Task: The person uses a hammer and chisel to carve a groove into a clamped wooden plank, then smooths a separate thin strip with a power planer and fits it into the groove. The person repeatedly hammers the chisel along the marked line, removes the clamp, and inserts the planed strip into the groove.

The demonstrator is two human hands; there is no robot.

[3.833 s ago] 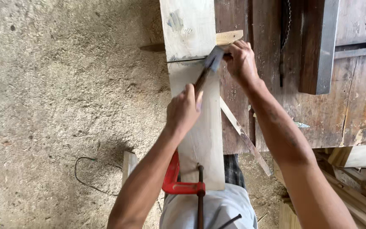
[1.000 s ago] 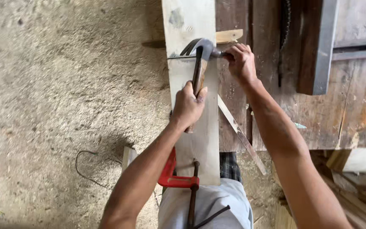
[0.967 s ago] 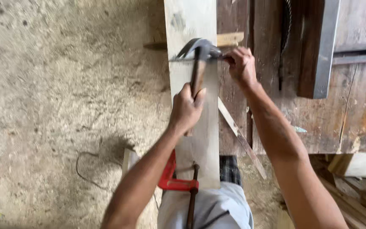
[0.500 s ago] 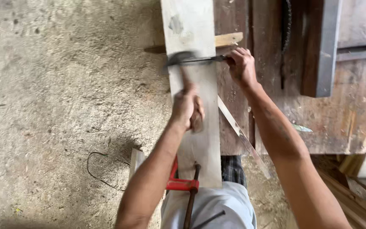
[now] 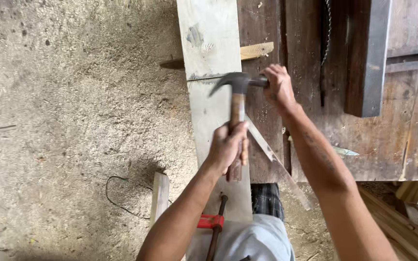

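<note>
i noted the left hand (image 5: 228,147) wrapped fully around the wooden handle of a claw hammer (image 5: 237,101), fingers closed low on the shaft, near its end. the steel head sat over a pale plank (image 5: 209,43), level with a dark line across the plank, its striking face toward the right hand (image 5: 279,87). that hand was pinched shut at the plank's right edge, right against the hammer face; whatever it held was too small to make out, so i could not tell. i judged the hammer head-heavy, rigid, the worn handle dry enough for a sure grip; holding low on the shaft gave swing, holding nearer the head would give more control. the plank looked stiff and fairly heavy, pinned near my body by a red clamp (image 5: 211,221). a thin wooden strip (image 5: 255,50) lay under it, above a sawdust-covered floor (image 5: 73,96) with a loose wire (image 5: 117,193).
</note>
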